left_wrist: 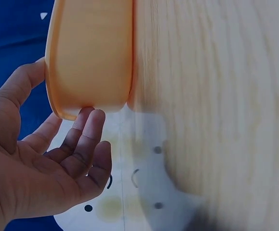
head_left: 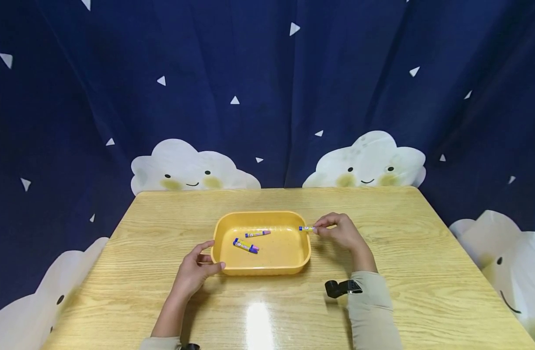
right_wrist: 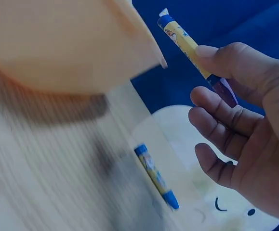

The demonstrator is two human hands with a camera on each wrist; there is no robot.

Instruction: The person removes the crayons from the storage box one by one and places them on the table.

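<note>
A yellow plastic tray (head_left: 278, 253) stands on the table with a few crayons in it. One crayon (head_left: 257, 234) with a pink tip lies near the far side; a pair (head_left: 243, 244) lies close together left of the middle. My left hand (head_left: 193, 273) holds the tray's left end, thumb and a finger at the rim, other fingertips by the outer wall (left_wrist: 93, 62). At the right rim, my right hand (head_left: 340, 232) pinches a yellow-wrapped crayon (right_wrist: 190, 50) with blue bands and a dark purple tip between thumb and fingers, its far end over the rim.
Another crayon (right_wrist: 156, 177), with a blue tip, lies on the table below my right hand. The wooden table (head_left: 424, 272) ends at a dark blue curtain (head_left: 267, 73) printed with clouds and white triangles. A black strap device (head_left: 342, 288) sits on the right forearm.
</note>
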